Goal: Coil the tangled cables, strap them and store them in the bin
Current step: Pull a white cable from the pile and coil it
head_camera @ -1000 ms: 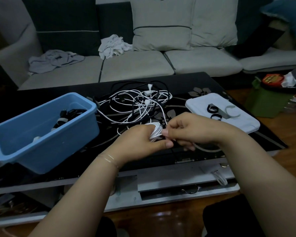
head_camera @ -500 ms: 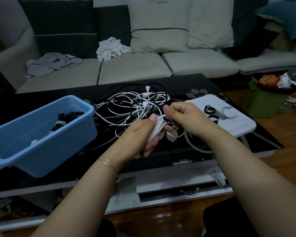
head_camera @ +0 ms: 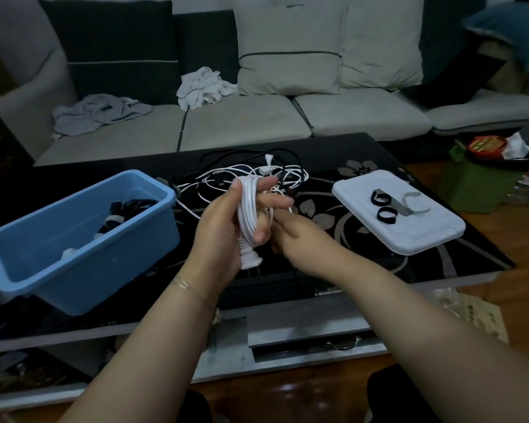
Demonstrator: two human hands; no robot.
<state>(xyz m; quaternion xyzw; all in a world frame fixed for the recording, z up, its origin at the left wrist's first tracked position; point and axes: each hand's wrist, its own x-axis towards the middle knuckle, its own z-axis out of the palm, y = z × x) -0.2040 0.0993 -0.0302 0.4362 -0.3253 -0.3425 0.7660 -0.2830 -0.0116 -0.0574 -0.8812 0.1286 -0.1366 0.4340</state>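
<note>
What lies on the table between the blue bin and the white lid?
In the head view, a tangle of white and black cables lies on the dark table between the blue bin and the white lid.

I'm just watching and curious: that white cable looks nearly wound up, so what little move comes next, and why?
Probably another wrap or two. The left hand holds the coiled white cable, yet the right hand pinches a strand that seems to run toward the tangled pile of white and black cables. Strapping with a rolled black strap likely follows.
</note>
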